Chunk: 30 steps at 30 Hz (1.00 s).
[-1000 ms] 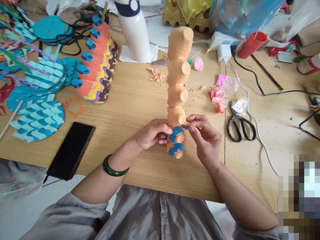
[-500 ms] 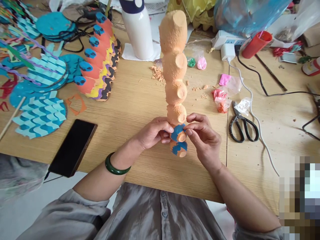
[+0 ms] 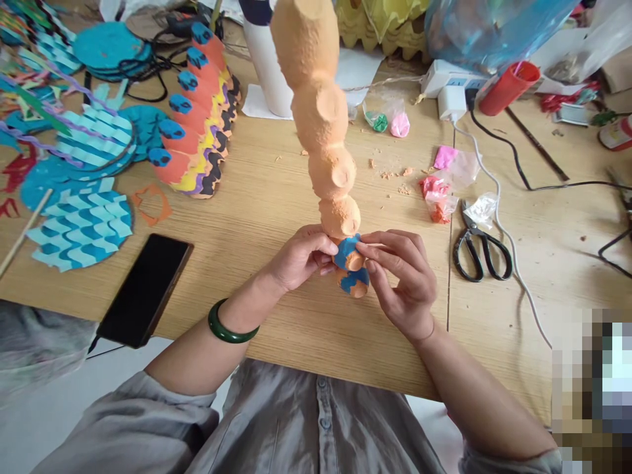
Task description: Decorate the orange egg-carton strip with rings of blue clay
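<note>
Our left hand [image 3: 311, 255] is clamped on the orange strip [image 3: 326, 118], thumb at the edge of a blue patch [image 3: 347, 252], fingers tucked behind. Our right hand [image 3: 401, 280] lays its fingertips on the other edge of that patch, its thumb apart from them; we cannot tell whether it pinches anything. The strip stands between our hands above the table [image 3: 276, 309], its narrow end towards us and its wide end leaning left.

We judge the grip the weak point: held only near the narrow end, the strip could tip further under its own weight and knock the bottle [image 3: 269, 72] if that is within reach. Pressing too hard could dent the lump or tear the patch, and a dragging fingertip could smear its edge.

Farther out, orange crumbs [image 3: 390, 174] lie near the scissors [image 3: 474, 247]; any picked up on our fingers might mark the blue.
</note>
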Available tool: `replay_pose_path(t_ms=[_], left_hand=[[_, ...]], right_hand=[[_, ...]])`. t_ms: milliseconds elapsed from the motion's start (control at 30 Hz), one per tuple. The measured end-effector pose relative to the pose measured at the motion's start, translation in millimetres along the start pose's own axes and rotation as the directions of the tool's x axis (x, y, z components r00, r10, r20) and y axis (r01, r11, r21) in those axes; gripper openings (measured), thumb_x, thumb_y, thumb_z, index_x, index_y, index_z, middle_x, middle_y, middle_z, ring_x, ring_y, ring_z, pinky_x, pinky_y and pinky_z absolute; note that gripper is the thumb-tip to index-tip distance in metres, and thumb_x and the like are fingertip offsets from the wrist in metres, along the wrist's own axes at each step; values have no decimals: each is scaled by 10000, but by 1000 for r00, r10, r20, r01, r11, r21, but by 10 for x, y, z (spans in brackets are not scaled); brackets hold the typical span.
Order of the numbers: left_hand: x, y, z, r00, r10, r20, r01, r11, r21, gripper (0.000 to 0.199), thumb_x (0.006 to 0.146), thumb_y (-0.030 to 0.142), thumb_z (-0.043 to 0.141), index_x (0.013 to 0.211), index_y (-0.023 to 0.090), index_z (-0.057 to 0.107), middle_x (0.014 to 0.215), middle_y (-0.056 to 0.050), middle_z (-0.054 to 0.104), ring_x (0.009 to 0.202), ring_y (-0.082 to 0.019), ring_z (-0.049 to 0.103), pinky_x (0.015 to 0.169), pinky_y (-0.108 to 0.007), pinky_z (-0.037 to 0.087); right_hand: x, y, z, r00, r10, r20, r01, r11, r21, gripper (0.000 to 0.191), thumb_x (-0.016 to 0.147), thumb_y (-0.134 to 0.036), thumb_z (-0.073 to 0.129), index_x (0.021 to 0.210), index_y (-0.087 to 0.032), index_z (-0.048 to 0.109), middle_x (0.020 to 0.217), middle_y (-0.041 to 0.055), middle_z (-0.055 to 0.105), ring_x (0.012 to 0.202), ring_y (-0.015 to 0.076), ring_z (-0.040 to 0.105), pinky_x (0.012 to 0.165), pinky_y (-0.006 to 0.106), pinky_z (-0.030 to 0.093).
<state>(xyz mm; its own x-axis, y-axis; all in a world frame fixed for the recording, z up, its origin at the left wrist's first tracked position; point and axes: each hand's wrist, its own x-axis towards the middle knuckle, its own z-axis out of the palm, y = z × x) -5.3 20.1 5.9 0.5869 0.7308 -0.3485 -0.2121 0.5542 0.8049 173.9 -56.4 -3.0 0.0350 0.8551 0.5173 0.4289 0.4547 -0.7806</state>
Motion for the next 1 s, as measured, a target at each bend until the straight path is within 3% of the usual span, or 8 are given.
replay_pose_path(t_ms=[100,233,367,433,567,733,1000], left_hand=[[-5,-15,-17,1000,27,6,-27,1000,5,121,602,263,666,580,168,595,558,-4,551,483,-94,435,436,-246,322],[-2,-36,-26,997,63,43,-63,998,10,106,625,259,689,611,165,644,604,-21,596,522,-106,468,453,-252,341],[9,-42,-31,992,79,96,-83,996,35,107,663,263,699,650,159,673,662,-35,645,547,-112,502,473,-255,375],[14,-36,-47,991,83,104,-91,993,74,115,678,269,703,664,159,674,659,-28,634,568,-114,514,497,-253,405],[17,1,-95,994,61,94,-78,980,183,164,707,308,741,701,159,671,675,-12,603,616,-115,518,524,-238,434],[19,54,-90,987,35,157,-82,950,303,262,732,330,801,907,143,748,794,-47,689,673,-129,560,520,-227,448],[41,20,-66,997,37,69,-56,950,306,308,675,336,844,870,126,730,707,-6,639,634,-107,546,492,-205,437]], right_hand=[[-2,-23,20,960,281,-9,-269,928,259,226,1023,-338,616,1176,-350,781,1178,42,768,1113,242,697,921,459,630],[38,7,46,825,559,82,-535,728,428,255,960,-515,692,1001,-282,786,1060,28,771,971,197,726,859,361,644],[84,37,35,686,621,379,-719,497,486,393,881,-617,743,816,-229,750,737,2,729,677,152,679,657,283,603],[92,28,23,653,631,420,-743,427,515,382,841,-588,799,770,-221,721,685,-15,706,567,117,611,533,236,540],[82,-4,17,642,676,362,-742,426,518,383,769,-565,867,769,-219,702,663,-31,682,494,87,536,422,195,465],[70,-18,25,675,665,321,-720,498,484,381,784,-575,852,786,-222,707,644,-35,654,490,86,524,418,195,473],[76,-76,27,703,648,292,-703,571,425,369,797,-573,845,800,-217,749,641,-27,665,511,88,519,460,207,461]])
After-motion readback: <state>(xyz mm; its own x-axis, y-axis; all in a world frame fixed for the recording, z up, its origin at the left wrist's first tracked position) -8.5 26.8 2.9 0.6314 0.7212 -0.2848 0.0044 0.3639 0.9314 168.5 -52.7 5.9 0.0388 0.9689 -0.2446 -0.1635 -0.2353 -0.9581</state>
